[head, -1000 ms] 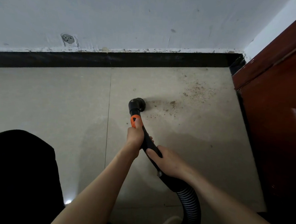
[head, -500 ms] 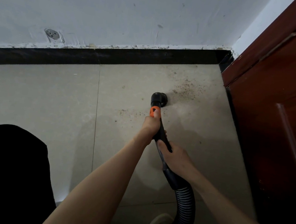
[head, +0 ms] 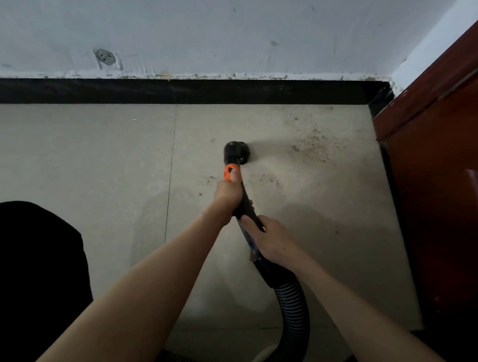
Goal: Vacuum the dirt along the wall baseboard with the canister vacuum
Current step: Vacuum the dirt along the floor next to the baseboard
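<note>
Nozzle [head: 236, 152] short of baseboard [head: 181, 95]

A round black plastic vacuum nozzle [head: 236, 151] is showing a bright orange band [head: 228, 172] on its black wand. The ribbed black hose [head: 294, 303] is catching pale grey highlights along its ridges. Brown speckled dirt [head: 316, 144] is dotting the pale beige floor tiles [head: 78, 152]. A glossy black baseboard [head: 181, 93] is edging the chipped white wall [head: 186, 21], beside a reddish-brown wooden door [head: 445, 167].

Left hand [head: 228, 193] and right hand [head: 267, 239] curled, forearms extended forward.
</note>
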A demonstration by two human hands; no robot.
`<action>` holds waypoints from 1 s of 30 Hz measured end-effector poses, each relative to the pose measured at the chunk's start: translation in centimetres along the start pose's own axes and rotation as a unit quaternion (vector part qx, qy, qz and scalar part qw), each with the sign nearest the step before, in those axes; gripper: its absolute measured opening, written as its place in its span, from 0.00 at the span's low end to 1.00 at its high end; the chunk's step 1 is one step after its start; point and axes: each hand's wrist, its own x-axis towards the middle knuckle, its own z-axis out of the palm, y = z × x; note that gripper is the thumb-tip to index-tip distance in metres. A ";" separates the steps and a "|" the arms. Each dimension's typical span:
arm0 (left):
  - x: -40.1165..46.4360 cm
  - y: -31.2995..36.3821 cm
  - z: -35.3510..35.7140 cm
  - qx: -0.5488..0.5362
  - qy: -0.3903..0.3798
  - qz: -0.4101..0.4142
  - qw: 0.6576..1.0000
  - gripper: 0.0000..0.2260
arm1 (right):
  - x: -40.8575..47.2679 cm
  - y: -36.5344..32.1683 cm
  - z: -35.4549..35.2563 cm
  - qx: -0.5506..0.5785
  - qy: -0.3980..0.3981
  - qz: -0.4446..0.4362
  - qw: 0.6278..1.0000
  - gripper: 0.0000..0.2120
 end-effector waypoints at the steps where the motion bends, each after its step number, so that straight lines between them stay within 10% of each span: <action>1: 0.0 -0.3 -0.9 -0.013 0.015 0.001 1.000 0.25 | 0.2 -0.5 0.2 -0.001 -0.021 -0.006 1.000 0.21; 11: -2.2 -5.0 -7.0 -0.102 0.099 -0.033 0.989 0.25 | -1.5 -3.0 2.8 -0.063 -0.177 -0.037 0.981 0.19; 30: -3.4 -5.3 -1.2 -0.092 -0.038 -0.044 0.994 0.24 | -5.1 -0.8 0.6 -0.029 -0.118 0.072 0.990 0.20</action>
